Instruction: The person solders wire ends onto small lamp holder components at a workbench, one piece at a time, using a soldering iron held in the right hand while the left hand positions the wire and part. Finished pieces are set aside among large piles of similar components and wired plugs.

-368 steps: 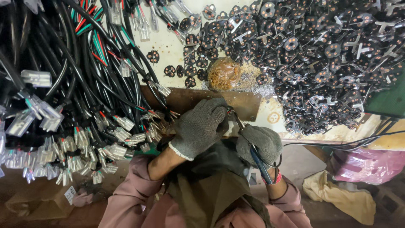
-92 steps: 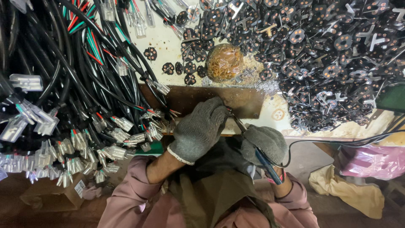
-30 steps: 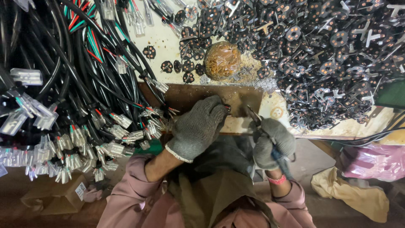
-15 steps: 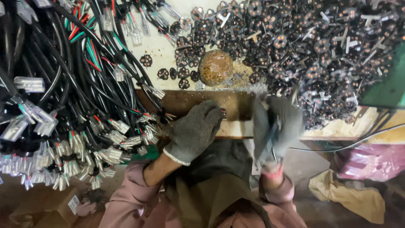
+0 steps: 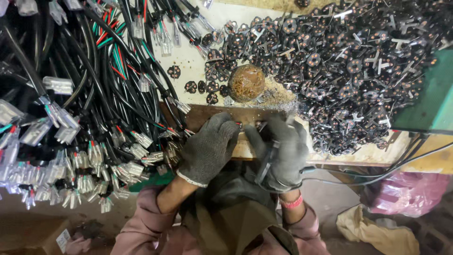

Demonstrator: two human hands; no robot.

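Observation:
Both my hands wear grey knit gloves and meet over a brown wooden block (image 5: 222, 114) at the bench's front edge. My left hand (image 5: 208, 147) presses down on the block, fingers curled over a small part with red and black wire ends; whether it grips it is hidden. My right hand (image 5: 279, 151) is closed around a thin dark pen-like tool (image 5: 265, 163) whose cord runs off to the right. A round brown crusted ball (image 5: 246, 82) sits just beyond the block.
A thick bundle of black cables with clear plastic connectors (image 5: 80, 108) fills the left side and hangs over the edge. A heap of small black round plug parts (image 5: 339, 71) covers the bench's right. A green box (image 5: 432, 99) stands far right. A pink bag (image 5: 406, 196) lies below.
My right hand, which was lower with the tool angled, has swung up to the block beside my left hand. The left hand has stayed on the block.

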